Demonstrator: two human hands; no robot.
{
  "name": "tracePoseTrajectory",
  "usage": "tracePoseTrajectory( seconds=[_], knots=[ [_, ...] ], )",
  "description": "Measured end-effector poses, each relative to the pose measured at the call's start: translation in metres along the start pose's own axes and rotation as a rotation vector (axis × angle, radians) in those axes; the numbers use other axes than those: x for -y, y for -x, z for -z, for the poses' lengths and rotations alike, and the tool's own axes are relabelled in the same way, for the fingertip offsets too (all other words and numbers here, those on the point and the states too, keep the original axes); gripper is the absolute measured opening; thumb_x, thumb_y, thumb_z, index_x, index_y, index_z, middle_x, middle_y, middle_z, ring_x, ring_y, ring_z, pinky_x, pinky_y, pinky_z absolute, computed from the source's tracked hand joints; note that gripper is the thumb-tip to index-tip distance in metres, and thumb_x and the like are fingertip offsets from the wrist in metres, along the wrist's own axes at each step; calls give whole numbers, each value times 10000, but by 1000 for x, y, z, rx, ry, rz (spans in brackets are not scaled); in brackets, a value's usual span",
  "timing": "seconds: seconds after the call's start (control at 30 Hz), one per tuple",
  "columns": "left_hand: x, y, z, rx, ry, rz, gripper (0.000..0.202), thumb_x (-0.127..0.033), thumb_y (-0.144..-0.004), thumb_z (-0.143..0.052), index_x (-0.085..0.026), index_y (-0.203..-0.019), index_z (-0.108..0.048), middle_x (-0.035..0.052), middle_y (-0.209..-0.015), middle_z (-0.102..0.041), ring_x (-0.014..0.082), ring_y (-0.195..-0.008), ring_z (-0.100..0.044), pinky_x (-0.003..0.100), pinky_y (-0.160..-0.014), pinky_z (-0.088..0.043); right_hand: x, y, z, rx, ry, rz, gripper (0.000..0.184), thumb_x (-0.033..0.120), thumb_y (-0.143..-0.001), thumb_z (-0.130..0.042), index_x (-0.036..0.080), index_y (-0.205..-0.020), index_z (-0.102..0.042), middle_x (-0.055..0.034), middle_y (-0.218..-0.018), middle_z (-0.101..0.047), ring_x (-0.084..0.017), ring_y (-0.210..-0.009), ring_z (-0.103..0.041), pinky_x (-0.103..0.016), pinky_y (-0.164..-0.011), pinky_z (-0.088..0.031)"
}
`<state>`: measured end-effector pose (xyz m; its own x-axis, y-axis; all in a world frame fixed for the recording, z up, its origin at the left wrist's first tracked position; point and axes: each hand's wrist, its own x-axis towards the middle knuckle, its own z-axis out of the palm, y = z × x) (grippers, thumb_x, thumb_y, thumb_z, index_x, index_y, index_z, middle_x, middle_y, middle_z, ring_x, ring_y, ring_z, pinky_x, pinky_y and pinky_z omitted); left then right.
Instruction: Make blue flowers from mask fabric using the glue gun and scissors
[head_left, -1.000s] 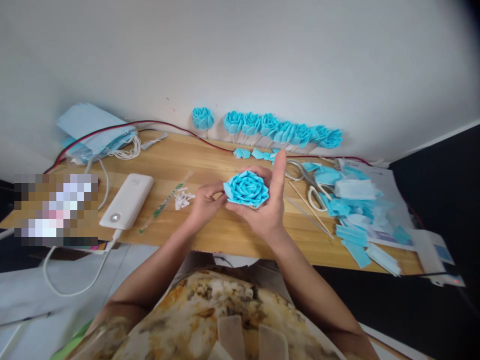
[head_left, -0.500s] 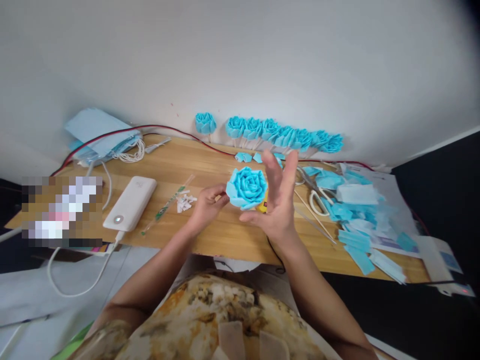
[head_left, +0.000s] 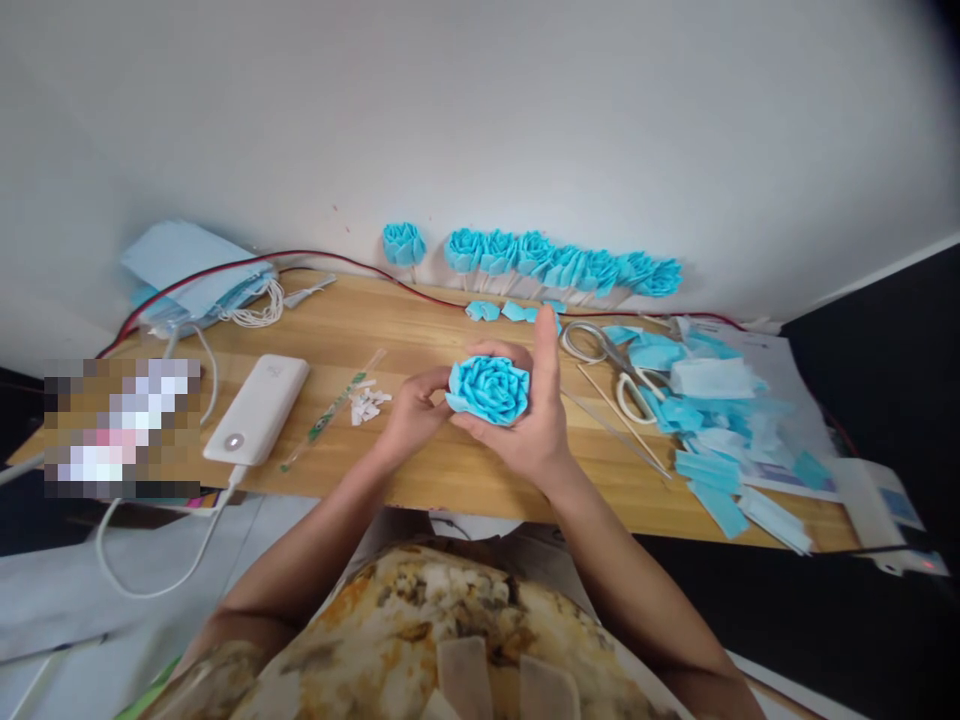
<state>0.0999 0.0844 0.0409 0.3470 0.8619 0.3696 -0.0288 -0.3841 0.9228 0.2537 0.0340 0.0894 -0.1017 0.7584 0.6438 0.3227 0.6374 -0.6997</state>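
A blue folded rose sits just above the wooden worktop, cradled by the right hand, whose fingers press against its petals, while the left hand pinches its left edge. Scissors and cut blue strips lie right of the fingers, and finished roses line the wall beyond them.

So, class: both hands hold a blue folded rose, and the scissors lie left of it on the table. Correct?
Wrong side: in the head view the scissors lie right of the rose. The left hand and right hand do hold it.
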Motion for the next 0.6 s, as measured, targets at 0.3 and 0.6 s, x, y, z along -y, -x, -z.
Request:
tracePoseTrajectory(
  seconds=[0.3, 0.6],
  knots=[
    [15, 0, -2, -40, 18, 60, 184, -364, -833, -741, -200, -749, -745, 31, -772, -765, 193, -741, -678, 326, -776, -567, -6, -1, -4, -40, 54, 2, 1124, 593, -859, -750, 363, -1683, -21, -77, -1232, -724, -295, -1175, -703, -531, -1084, -570],
    [18, -61, 28, -259, -9, -40, 174, -346, -839, -720, -172, -845, -715, 24, -800, -749, 162, -769, -675, 274, -759, -534, -25, -32, 54, -102, 57, -37, 691, 599, -1017, -484, 400, -1640, -260, -61, -1581, -516, -271, -1515, -441, -519, -1195, -465]
  ],
)
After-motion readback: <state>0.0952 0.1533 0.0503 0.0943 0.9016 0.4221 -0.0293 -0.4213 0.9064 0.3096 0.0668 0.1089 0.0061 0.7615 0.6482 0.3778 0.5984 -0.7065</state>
